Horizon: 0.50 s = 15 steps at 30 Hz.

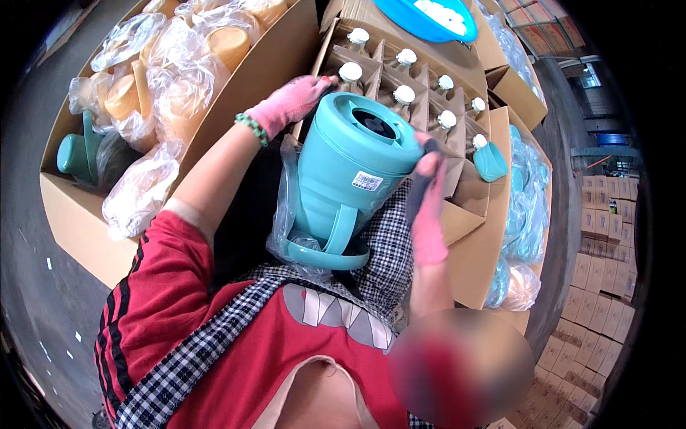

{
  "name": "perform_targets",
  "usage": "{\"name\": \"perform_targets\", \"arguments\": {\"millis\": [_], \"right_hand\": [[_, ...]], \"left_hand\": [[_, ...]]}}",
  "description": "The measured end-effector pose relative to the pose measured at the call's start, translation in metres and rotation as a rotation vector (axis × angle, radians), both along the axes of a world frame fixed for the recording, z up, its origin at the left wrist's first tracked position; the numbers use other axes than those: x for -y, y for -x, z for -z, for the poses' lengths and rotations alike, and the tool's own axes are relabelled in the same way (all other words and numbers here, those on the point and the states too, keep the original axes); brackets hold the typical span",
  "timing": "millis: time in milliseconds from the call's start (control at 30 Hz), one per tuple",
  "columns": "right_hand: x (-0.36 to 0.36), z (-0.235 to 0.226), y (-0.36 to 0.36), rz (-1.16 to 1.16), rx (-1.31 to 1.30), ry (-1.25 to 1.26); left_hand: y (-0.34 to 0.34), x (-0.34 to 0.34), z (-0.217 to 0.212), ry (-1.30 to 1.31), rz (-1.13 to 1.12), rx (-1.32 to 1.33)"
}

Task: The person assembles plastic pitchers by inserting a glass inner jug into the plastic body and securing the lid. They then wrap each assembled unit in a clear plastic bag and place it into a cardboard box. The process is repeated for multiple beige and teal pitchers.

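A large teal jug [336,168] leans over my lap, its round end with a dark central opening facing up. Its handle and wide rim are at the lower end, where a clear plastic bag [286,196] is bunched around it. My left hand [289,107], in a pink glove with dark fingertips, is curled at the jug's upper left edge, its fingertips partly hidden. My right hand [429,204], gloved alike, has fingers and thumb closed against the right edge. Just beyond the jug, several white-capped bottles [404,96] stand in a divided carton [457,171].
At the left a carton [78,229] holds bagged orange jugs [179,93] and a teal one [75,154]. A blue basin [389,11] of white pieces sits at the far side. A small teal cup [490,161] lies on the divided carton's right side. Bagged teal pieces [518,200] fill another carton.
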State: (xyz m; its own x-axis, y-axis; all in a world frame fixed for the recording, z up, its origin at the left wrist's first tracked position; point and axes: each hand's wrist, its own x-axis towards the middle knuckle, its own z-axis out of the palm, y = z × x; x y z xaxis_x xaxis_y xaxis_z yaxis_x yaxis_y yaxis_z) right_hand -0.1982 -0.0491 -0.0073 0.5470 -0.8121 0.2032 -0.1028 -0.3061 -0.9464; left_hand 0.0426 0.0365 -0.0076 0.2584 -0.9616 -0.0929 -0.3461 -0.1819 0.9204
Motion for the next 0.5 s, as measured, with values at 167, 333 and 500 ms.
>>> {"name": "perform_targets", "arguments": {"millis": [167, 333, 500], "right_hand": [[0.028, -0.004, -0.021, 0.034, 0.117, -0.454], [-0.009, -0.015, -0.015, 0.019, 0.101, -0.278], [0.029, -0.01, -0.018, 0.025, 0.126, -0.319]], "left_hand": [[0.066, -0.016, -0.009, 0.352, -0.217, 0.313], [-0.016, 0.013, 0.056, 0.229, -0.122, -0.377], [0.057, -0.006, 0.004, 0.439, -0.213, -0.025]]}}
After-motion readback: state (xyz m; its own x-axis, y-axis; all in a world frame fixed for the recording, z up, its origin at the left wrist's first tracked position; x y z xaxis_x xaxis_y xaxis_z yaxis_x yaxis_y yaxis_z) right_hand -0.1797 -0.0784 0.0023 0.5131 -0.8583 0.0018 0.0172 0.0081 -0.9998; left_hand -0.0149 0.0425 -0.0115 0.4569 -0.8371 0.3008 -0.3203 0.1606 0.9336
